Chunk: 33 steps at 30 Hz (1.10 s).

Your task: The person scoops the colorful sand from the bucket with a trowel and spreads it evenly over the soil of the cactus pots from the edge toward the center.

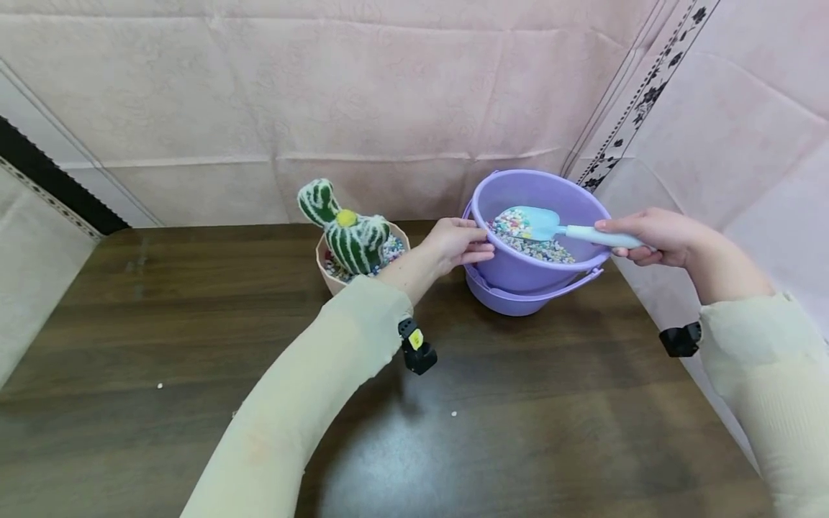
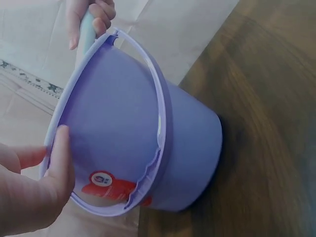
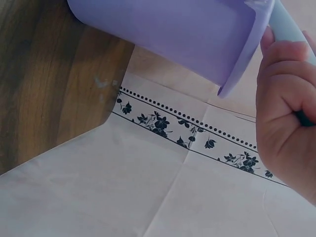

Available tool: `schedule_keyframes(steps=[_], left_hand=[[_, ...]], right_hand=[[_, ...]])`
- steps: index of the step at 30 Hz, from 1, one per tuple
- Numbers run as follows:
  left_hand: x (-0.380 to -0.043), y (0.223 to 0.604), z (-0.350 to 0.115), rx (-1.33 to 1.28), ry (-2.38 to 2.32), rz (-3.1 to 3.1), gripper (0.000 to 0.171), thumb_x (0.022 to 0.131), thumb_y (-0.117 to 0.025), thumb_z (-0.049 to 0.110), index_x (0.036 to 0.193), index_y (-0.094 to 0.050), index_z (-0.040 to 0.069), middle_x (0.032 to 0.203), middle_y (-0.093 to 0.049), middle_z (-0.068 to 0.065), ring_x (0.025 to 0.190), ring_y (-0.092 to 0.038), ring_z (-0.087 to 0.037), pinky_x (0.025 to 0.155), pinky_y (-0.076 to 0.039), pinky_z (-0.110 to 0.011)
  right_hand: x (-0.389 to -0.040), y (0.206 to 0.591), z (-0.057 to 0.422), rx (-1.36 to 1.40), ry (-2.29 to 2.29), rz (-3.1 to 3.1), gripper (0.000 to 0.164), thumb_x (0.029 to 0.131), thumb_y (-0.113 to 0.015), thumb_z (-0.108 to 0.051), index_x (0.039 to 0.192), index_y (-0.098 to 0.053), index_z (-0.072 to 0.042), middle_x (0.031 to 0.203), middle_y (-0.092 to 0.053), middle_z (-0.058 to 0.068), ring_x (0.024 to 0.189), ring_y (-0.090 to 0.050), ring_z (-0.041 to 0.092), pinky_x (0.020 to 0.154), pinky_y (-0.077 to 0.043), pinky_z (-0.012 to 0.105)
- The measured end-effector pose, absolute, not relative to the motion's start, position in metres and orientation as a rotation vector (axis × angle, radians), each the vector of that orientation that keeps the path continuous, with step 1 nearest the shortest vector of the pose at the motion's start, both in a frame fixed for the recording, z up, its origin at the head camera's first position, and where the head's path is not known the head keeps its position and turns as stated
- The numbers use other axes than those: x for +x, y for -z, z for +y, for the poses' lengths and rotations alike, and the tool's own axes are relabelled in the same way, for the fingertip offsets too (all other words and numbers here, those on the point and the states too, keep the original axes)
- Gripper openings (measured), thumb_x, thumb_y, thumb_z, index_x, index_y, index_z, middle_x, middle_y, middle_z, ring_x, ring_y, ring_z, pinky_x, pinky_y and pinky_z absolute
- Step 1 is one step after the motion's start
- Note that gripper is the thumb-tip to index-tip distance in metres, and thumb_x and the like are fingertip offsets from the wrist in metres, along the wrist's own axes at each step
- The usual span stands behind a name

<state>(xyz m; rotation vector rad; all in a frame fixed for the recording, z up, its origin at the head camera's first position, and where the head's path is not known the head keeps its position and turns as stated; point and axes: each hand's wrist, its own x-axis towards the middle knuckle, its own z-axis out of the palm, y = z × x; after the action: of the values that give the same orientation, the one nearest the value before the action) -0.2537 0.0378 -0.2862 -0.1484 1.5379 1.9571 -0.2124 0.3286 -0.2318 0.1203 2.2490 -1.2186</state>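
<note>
A purple bucket (image 1: 512, 272) with small multicoloured pebbles (image 1: 547, 252) inside stands near the back of the table. My left hand (image 1: 453, 243) pinches its left rim; in the left wrist view, thumb and fingers (image 2: 60, 150) lie on either side of that rim. My right hand (image 1: 660, 236) grips the handle of a light blue trowel (image 1: 586, 234), whose blade carries pebbles inside the bucket. In the right wrist view the fingers (image 3: 284, 74) curl round the trowel handle (image 3: 286, 24). The bucket's handle (image 1: 550, 289) hangs down along its front.
Left of the bucket, a striped green cactus (image 1: 356, 244) with a yellow flower sits in a beige pot (image 1: 322, 259) among pebbles. White bits (image 1: 454, 414) lie on the dark wooden table (image 1: 272, 309). Pink cloth (image 1: 388, 93) hangs behind and at the right.
</note>
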Motion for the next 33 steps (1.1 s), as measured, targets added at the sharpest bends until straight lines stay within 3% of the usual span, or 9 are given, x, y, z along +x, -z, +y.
schedule_keyframes(steps=[6, 14, 19, 23, 27, 31, 33], left_hand=[[-0.242, 0.286, 0.002, 0.027, -1.826, 1.557, 0.038, 0.097, -0.048, 0.009, 0.132, -0.043, -0.005, 0.091, -0.056, -0.01, 0.092, -0.06, -0.026, 0.098, -0.05, -0.042], [-0.232, 0.268, -0.08, 0.346, -1.667, 1.596, 0.033, 0.099, -0.043, 0.015, 0.128, -0.045, -0.001, 0.101, -0.06, -0.006, 0.088, -0.064, -0.015, 0.087, -0.057, -0.037], [-0.232, 0.264, -0.133, 0.464, -1.544, 1.634, 0.03, 0.1, -0.04, 0.017, 0.125, -0.045, 0.001, 0.107, -0.06, -0.005, 0.092, -0.063, -0.014, 0.078, -0.059, -0.033], [-0.234, 0.267, -0.178, 0.552, -1.437, 1.628, 0.022, 0.099, -0.041, 0.015, 0.116, -0.052, 0.006, 0.105, -0.062, -0.003, 0.094, -0.063, -0.015, 0.078, -0.059, -0.037], [-0.243, 0.277, -0.217, 0.517, -1.402, 1.725, 0.019, 0.1, -0.043, 0.018, 0.11, -0.056, 0.009, 0.102, -0.064, -0.001, 0.093, -0.063, -0.014, 0.08, -0.059, -0.037], [-0.259, 0.295, -0.237, 0.319, -1.455, 1.912, 0.036, 0.102, -0.039, 0.025, 0.127, -0.046, 0.001, 0.101, -0.062, 0.003, 0.091, -0.063, -0.009, 0.082, -0.058, -0.028], [-0.265, 0.305, -0.237, 0.227, -1.503, 1.955, 0.047, 0.102, -0.036, 0.028, 0.138, -0.034, -0.003, 0.11, -0.058, -0.001, 0.095, -0.061, -0.008, 0.084, -0.056, -0.024]], right_hand=[[-0.206, 0.231, 0.335, 0.019, 1.288, 2.197, 0.034, 0.101, -0.039, -0.03, 0.083, -0.066, -0.02, 0.058, -0.051, -0.01, 0.043, -0.028, 0.004, 0.04, -0.014, 0.026], [-0.203, 0.224, 0.332, -0.128, 1.386, 2.108, 0.037, 0.103, -0.034, -0.026, 0.088, -0.069, -0.022, 0.06, -0.054, -0.012, 0.045, -0.021, 0.007, 0.043, -0.004, 0.031], [-0.2, 0.222, 0.323, -0.167, 1.418, 2.08, 0.037, 0.103, -0.034, -0.024, 0.09, -0.069, -0.021, 0.061, -0.054, -0.011, 0.045, -0.02, 0.008, 0.043, -0.004, 0.031], [-0.197, 0.22, 0.313, -0.167, 1.401, 2.113, 0.036, 0.102, -0.036, -0.025, 0.09, -0.07, -0.021, 0.061, -0.055, -0.011, 0.043, -0.023, 0.006, 0.041, -0.006, 0.03], [-0.195, 0.219, 0.303, -0.149, 1.379, 2.16, 0.034, 0.102, -0.038, -0.026, 0.089, -0.069, -0.021, 0.061, -0.054, -0.01, 0.043, -0.027, 0.003, 0.039, -0.01, 0.028], [-0.195, 0.221, 0.293, -0.143, 1.37, 2.17, 0.032, 0.102, -0.039, -0.027, 0.088, -0.067, -0.019, 0.06, -0.054, -0.009, 0.043, -0.028, 0.004, 0.038, -0.012, 0.026], [-0.195, 0.223, 0.287, -0.138, 1.355, 2.177, 0.031, 0.101, -0.039, -0.028, 0.087, -0.066, -0.019, 0.06, -0.054, -0.009, 0.043, -0.029, 0.004, 0.038, -0.013, 0.025]])
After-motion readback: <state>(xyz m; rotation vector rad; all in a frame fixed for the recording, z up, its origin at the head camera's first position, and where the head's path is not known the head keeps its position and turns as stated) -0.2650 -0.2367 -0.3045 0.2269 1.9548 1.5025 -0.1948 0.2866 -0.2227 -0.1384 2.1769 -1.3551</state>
